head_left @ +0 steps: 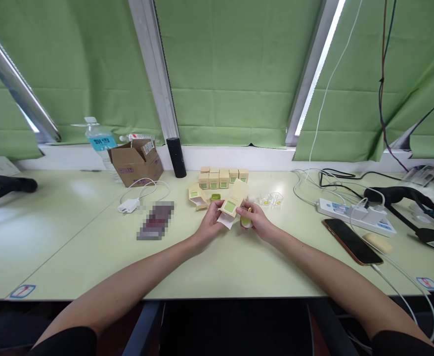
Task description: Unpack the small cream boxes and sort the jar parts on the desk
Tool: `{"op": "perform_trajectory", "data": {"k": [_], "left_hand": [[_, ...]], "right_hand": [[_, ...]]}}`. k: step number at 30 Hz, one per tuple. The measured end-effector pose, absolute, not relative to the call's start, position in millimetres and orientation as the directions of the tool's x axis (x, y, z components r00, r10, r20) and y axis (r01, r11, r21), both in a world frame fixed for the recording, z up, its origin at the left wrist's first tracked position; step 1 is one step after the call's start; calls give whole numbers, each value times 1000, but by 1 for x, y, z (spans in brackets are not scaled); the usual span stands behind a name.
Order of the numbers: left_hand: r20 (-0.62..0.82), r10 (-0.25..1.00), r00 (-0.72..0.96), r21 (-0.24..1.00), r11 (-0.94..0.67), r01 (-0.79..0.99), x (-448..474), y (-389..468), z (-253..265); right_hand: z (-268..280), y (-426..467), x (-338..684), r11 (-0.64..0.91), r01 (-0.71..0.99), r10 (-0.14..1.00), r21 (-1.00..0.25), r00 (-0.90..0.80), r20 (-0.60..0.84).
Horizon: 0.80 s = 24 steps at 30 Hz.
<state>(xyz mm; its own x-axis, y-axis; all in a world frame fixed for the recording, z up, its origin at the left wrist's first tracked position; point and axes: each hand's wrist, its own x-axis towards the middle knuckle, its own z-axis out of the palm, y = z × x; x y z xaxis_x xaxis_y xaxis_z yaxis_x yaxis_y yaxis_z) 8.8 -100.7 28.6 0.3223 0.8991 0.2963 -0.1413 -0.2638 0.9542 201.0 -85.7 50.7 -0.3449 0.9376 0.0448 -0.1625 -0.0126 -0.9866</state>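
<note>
Fingers of my left hand (208, 226) are closed on a small cream cardboard box (238, 189) with a green window, its flap raised and a white paper piece hanging below. In my right hand (260, 222) is a small round green-and-white item (246, 222), held beside the box; its exact kind is unclear. Just behind my left hand sit a small green container (215, 197) and another cream box (197, 196), lying open. Clear plastic cups (275, 199) stand to the right, beyond my right hand.
Several closed cream boxes (214, 181) are lined up behind. Leftward are a brown carton (137, 163), a black cylinder (176, 158), a white charger (129, 205) and a water bottle (102, 143). At right lie a power strip (335, 210), a phone (351, 241) and loose cables.
</note>
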Motion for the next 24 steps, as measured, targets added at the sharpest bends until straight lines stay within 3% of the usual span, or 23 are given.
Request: {"op": "perform_trajectory", "data": {"k": [8,16,24], "left_hand": [[394,866,308,839,-476,262,1,-99,30],[363,906,217,885,-408,222,5,-98,31],[306,889,340,888,-395,234,4,-108,40]], "right_hand": [[51,-84,201,-47,-140,966,-989,-259,-9],[49,-83,200,-18,-94,960,-995,-279,9],[45,-77,204,-29,-68,976,-997,-217,-14]]}}
